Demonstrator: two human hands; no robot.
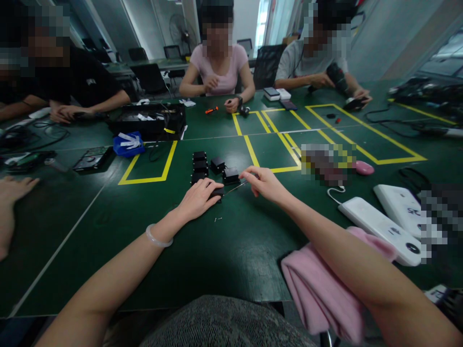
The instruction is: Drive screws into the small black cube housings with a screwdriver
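Note:
My left hand (pixel 198 196) is closed over a small black box (pixel 216 192) on the green table, gripping it by its sides. Between the fingertips of my right hand (pixel 263 182) is a screwdriver (pixel 236 187); its thin metal shaft slants down to the left, tip at the right end of the box. My fingers hide most of its handle. Just beyond my left hand stand several similar black boxes (pixel 200 166) in a column. Two more, a nearer one (pixel 230 175) and a farther one (pixel 217 165), sit to their right. Small screws (pixel 217 220) lie in front of the held box.
White power banks (pixel 379 229) and a pink cloth (pixel 321 284) lie at the right, by my forearm. Yellow tape (pixel 164 168) marks the table. Farther back are a blue bag (pixel 128 144), a black bin (pixel 148 120) and an orange screwdriver (pixel 211 110). Co-workers sit around; one's hand (pixel 16 193) rests at left.

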